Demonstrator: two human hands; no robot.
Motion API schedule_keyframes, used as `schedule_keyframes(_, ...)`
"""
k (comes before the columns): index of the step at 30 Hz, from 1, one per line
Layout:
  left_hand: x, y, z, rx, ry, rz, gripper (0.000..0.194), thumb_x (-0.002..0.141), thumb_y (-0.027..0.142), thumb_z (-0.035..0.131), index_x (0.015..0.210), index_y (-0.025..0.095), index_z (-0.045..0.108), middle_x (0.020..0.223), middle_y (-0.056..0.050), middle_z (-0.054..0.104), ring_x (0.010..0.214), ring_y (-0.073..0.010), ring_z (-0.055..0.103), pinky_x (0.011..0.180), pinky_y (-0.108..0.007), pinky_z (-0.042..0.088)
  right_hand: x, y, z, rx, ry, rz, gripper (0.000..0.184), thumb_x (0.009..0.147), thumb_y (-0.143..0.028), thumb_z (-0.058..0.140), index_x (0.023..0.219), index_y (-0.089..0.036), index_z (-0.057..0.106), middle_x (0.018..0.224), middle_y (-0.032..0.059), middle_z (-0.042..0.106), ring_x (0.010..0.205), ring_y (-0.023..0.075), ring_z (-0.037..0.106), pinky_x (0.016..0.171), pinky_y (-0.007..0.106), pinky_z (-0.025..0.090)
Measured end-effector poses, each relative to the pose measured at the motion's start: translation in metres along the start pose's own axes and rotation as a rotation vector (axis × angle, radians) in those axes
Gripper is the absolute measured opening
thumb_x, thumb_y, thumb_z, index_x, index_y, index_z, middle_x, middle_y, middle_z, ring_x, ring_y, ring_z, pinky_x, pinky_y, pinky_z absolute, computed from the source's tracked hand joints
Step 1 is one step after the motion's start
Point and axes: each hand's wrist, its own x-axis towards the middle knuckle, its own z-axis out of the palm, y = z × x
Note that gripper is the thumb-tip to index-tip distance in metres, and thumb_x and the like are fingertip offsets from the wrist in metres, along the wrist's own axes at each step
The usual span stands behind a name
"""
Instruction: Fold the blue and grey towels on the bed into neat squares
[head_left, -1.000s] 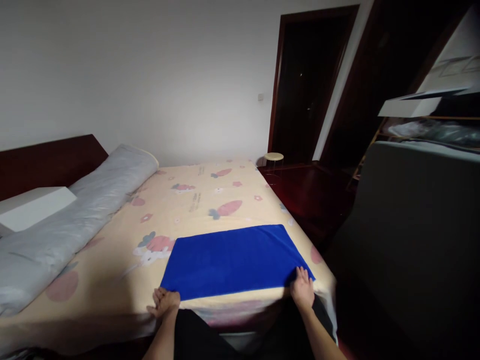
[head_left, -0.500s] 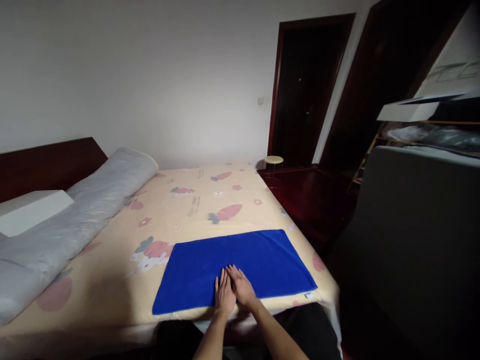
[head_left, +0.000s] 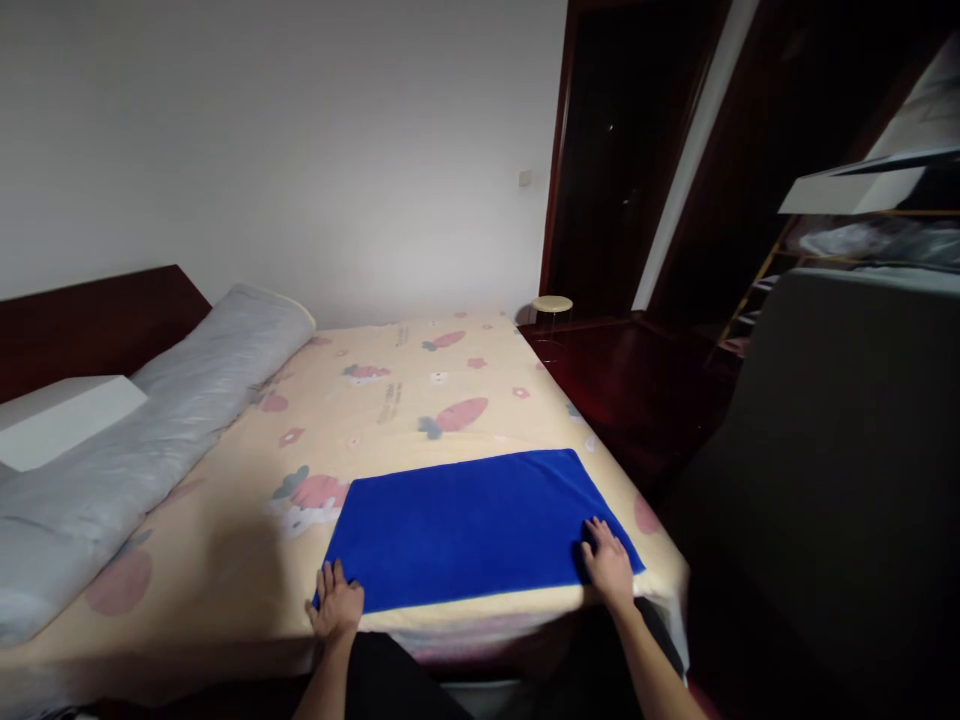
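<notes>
A blue towel lies spread flat near the front edge of the bed. My left hand rests palm down on its near left corner, fingers apart, covering that corner. On the near right part of the towel lies my right hand, also palm down with the fingers spread. Neither hand grips anything. Beneath the towel is a cream bed sheet printed with carrots, flowers and strawberries.
Along the left side lies a rolled grey quilt, with a white box-like object against it by the dark headboard. A round stool stands beyond the bed. At right are a dark grey panel and a shelf with a white box.
My hands have moved apart from the towel's near middle, the left to its near left corner, the right towards its near right corner. The camera view has shifted slightly.
</notes>
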Motion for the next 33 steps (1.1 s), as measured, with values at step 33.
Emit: schedule_keyframes(33,0.048,-0.037,-0.014,0.058,0.144,0.127,0.054,0.094,0.025,0.027,0.145,0.013,0.038,0.147,-0.016,0.048,0.138,-0.0283,0.039,0.108,-0.058,0.035,0.044,0.018,-0.010,0.023,-0.011,-0.049,0.052,0.087,-0.028,0.033,0.131,-0.012,0.054,0.138,0.0163,0.055,0.135,0.0285,0.044,0.111,0.050,0.035)
